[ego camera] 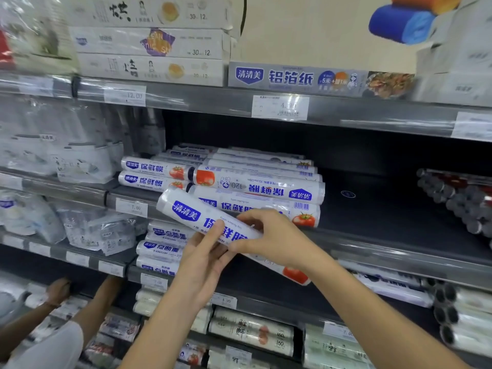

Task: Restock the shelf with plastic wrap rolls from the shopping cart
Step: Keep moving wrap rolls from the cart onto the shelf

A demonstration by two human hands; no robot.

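Plastic wrap roll (186, 212), axis upper-left to lower-right, skewed vs stacked rolls (255, 194) just behind; left hand (206, 255) + right hand (274, 235) both curl round it.

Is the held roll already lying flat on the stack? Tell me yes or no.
No, the left hand and right hand hold the roll tilted in front of the stack.

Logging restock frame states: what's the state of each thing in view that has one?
Roll, tilted, gripped by both hands, not yet shelved.
Left hand, curled round roll from below.
Right hand, gripping roll from above.
Stack, rolls lying flat in layers.
Shelf, bare right of stack.
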